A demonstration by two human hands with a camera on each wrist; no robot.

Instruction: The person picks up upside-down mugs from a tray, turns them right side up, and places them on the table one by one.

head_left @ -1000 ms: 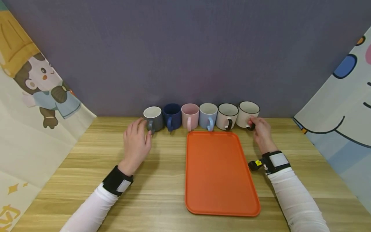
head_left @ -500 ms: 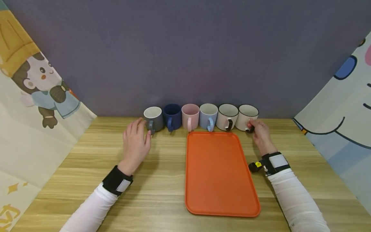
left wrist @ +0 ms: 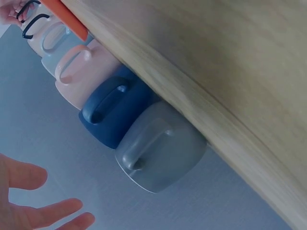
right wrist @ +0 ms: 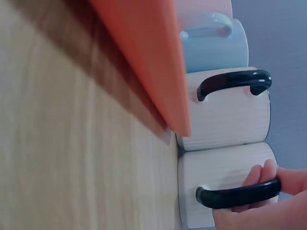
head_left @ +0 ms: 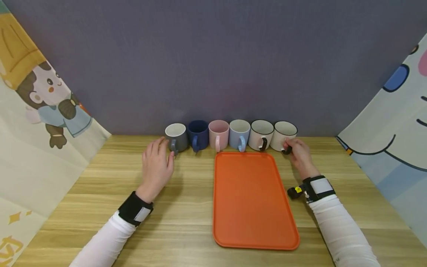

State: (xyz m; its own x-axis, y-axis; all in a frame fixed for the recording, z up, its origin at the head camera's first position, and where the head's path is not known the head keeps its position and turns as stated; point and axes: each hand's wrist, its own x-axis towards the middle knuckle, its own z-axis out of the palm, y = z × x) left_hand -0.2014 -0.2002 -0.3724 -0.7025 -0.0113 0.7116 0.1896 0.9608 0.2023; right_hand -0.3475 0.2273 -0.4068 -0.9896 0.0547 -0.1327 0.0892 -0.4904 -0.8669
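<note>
At the right end of a row of mugs stands a white mug [head_left: 280,140] with a black handle, upright on the table. My right hand [head_left: 301,155] grips that handle; in the right wrist view, fingers [right wrist: 256,177] curl through it. Beside it stands another white mug [head_left: 258,140] with a black handle, touching it. My left hand [head_left: 156,163] hovers near the grey mug [head_left: 180,142] at the left end, fingers extended. In the left wrist view those fingers [left wrist: 53,211] are apart from the grey mug [left wrist: 163,148] and hold nothing.
Between the ends stand a dark blue mug [head_left: 198,134], a pink mug [head_left: 218,134] and a light blue mug [head_left: 239,134], handles facing me. An orange tray [head_left: 255,204] lies in front of the row on the wooden table [head_left: 190,222]. A grey panel [head_left: 213,63] rises behind.
The rightmost white mug, tilted a second ago, has come down upright beside its neighbour, my right hand still holding its handle. My left hand has hardly moved.
</note>
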